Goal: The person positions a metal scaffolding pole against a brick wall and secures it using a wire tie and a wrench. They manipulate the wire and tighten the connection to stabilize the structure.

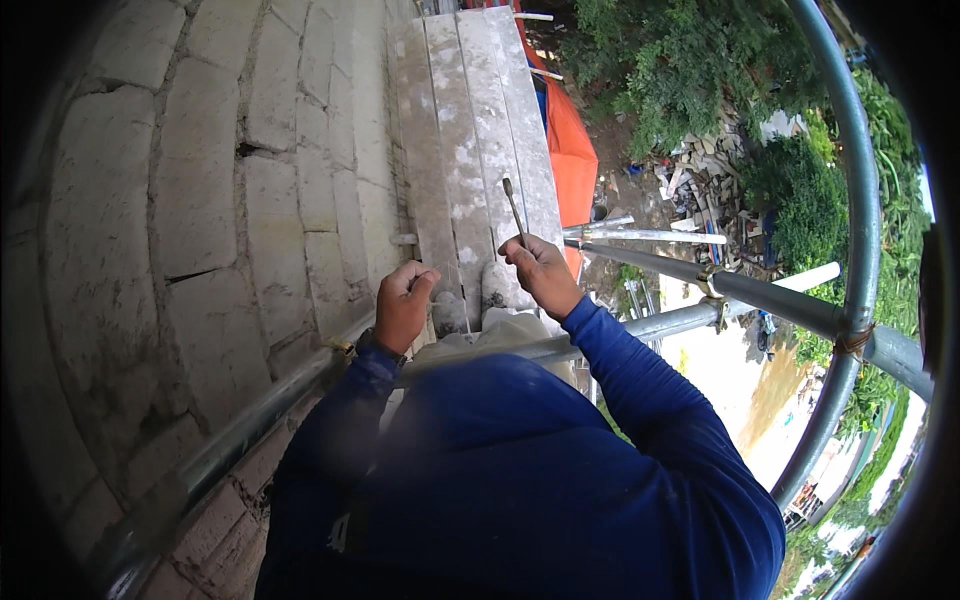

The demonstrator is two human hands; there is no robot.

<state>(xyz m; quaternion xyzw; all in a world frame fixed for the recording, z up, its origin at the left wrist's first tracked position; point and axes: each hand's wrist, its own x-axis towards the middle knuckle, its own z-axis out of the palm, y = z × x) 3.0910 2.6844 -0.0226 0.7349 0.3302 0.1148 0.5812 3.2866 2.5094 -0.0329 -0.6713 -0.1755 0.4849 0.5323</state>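
My right hand (543,272) is closed around the lower end of a thin metal tool with a small flattened tip (514,203). The tool points up and away from me, above the planks. To its left, my left hand (403,305) is closed, thumb against curled fingers, near the block wall. What it holds, if anything, is hidden. A dark band (378,347) circles my left wrist. Beneath my hands run pale, stained scaffold planks (465,130), where my whitish, dusty shoes (500,287) partly show.
A wall of rough light blocks (200,160) rises close on my left. Steel scaffold tubes (650,325) cross near my waist, and a curved-looking tube (855,180) stands on the right. Beyond the planks hang an orange sheet (570,150), with trees (690,60) and rubble (705,175) far below.
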